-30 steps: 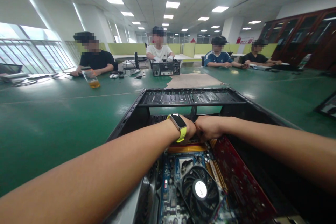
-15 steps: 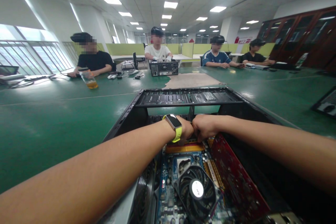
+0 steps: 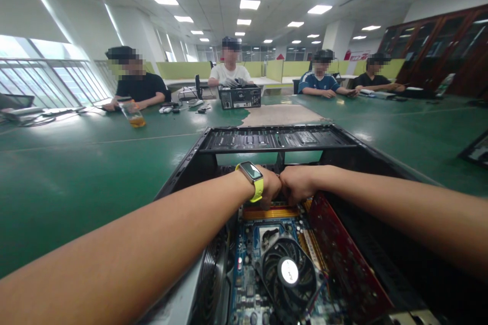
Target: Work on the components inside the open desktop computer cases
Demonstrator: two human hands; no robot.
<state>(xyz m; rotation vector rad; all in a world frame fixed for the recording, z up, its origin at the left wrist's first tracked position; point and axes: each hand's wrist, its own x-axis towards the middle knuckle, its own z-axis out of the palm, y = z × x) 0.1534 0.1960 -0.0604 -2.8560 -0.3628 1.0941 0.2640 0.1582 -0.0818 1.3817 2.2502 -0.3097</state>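
Observation:
An open black computer case (image 3: 282,138) lies in front of me, and both my hands reach down inside it. My left hand (image 3: 270,186), with a yellow-banded watch (image 3: 250,174) on its wrist, has its fingers curled in at the far end of the motherboard (image 3: 247,259). Pressed close beside it, my right hand (image 3: 297,184) is closed too. Whatever the fingertips grip is hidden behind the hands. Just below them run the orange-yellow memory slots (image 3: 270,212). Nearer to me sit the round cooling fan (image 3: 288,271) and an upright red expansion card (image 3: 341,254).
Across the green table (image 3: 95,172), a gloved person (image 3: 230,73) works at another computer case (image 3: 241,96). Three more people sit along the far side. A plastic cup (image 3: 133,113) with amber liquid stands at left; part of another dark case (image 3: 476,150) shows at the right edge.
Both my hands stay in nearly the same place, close together in the case. The view has shifted slightly. Across the table, the gloved person's hands have moved over their case.

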